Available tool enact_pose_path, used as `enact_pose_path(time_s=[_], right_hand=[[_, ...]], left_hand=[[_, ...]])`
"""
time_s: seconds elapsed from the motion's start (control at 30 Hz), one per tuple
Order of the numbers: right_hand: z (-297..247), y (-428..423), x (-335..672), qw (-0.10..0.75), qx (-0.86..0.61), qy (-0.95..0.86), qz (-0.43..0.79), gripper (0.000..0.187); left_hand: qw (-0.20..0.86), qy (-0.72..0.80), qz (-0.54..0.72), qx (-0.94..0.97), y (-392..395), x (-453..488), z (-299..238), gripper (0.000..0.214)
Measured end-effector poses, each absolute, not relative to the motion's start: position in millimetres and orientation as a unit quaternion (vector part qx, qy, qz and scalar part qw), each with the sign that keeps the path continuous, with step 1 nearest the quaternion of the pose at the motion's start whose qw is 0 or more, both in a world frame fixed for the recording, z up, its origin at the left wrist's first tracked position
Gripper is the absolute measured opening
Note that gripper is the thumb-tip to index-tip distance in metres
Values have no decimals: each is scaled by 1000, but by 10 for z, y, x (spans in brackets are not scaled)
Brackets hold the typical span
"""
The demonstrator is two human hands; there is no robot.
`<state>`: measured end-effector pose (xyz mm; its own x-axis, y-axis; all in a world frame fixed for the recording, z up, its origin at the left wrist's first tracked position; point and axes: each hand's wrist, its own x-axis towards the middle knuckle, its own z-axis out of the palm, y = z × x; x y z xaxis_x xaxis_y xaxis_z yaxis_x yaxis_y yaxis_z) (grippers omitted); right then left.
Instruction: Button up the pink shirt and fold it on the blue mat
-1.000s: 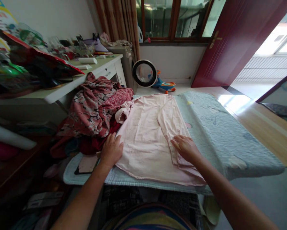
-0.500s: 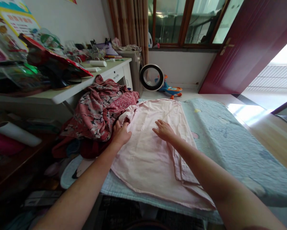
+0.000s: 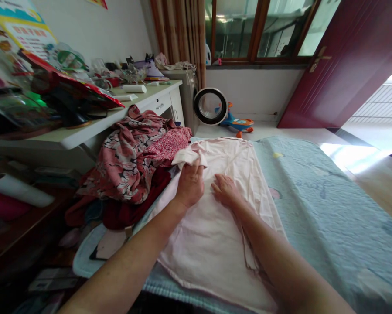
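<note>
A pale pink shirt (image 3: 202, 244) lies spread over a light blue blanket (image 3: 300, 187). My left hand (image 3: 191, 183) is closed on a bunched part of the shirt at its left side, perhaps a sleeve, and holds it over the body of the garment. The gripped cloth is partly hidden under the fingers. Close by on the right, my right hand (image 3: 226, 189) rests flat on the shirt, fingers stretched out and holding nothing. Below my right forearm, a folded strip of the shirt runs towards me.
Left of the shirt is a heap of red floral clothes (image 3: 127, 157), against a white desk (image 3: 74, 138) crowded with things. Beyond the blanket stand a washing machine with its round door (image 3: 210, 89) open and a blue and orange ride-on toy (image 3: 238, 123). A dark red door (image 3: 339, 65) stands at the right.
My left hand has moved right, bringing the bunched cloth inward over the shirt. My right hand stays on the shirt, slightly lower in view. The view has shifted a little.
</note>
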<state>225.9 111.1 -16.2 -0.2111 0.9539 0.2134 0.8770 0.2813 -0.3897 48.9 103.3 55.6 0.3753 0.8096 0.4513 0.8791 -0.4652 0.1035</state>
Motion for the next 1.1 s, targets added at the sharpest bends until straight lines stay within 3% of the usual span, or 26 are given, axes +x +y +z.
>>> enact_pose_path(time_s=[0.17,0.33,0.43,0.5,0.6,0.7,0.77,0.83,0.93,1.03,1.1], right_hand=[[-253,1163,2327,281,-610,-731,120,44],[-301,1196,2364,296,-606,-726,139,48],[-297,1191,2364,286,-598,-736,134,53],[-260,1174,2351,273,-587,-751,131,55],[-170,1127,2318,237,-565,-779,131,55],[-98,1074,2287,198,-543,-805,131,60],[-83,1049,2278,192,-531,-814,134,65],[-90,1041,2279,206,-531,-811,136,66],[-113,1052,2288,218,-547,-797,135,62],[-115,1069,2286,195,-556,-797,135,56],[-106,1075,2280,178,-552,-803,138,49]], left_hand=[[59,-416,-162,-893,875,655,395,37],[-72,-442,-61,-892,870,443,366,22],[-101,-512,-47,-852,951,284,489,26],[-54,-567,-80,-818,1015,213,554,30],[17,-601,-137,-787,1069,227,539,62],[-17,-561,-145,-815,1073,378,403,84],[-64,-539,-137,-829,1111,470,302,75],[-118,-563,-157,-802,1225,470,241,52],[-184,-645,-275,-689,1486,255,268,30],[-143,-719,-390,-558,1589,-9,422,50],[-53,-760,-462,-453,1463,-30,536,60]])
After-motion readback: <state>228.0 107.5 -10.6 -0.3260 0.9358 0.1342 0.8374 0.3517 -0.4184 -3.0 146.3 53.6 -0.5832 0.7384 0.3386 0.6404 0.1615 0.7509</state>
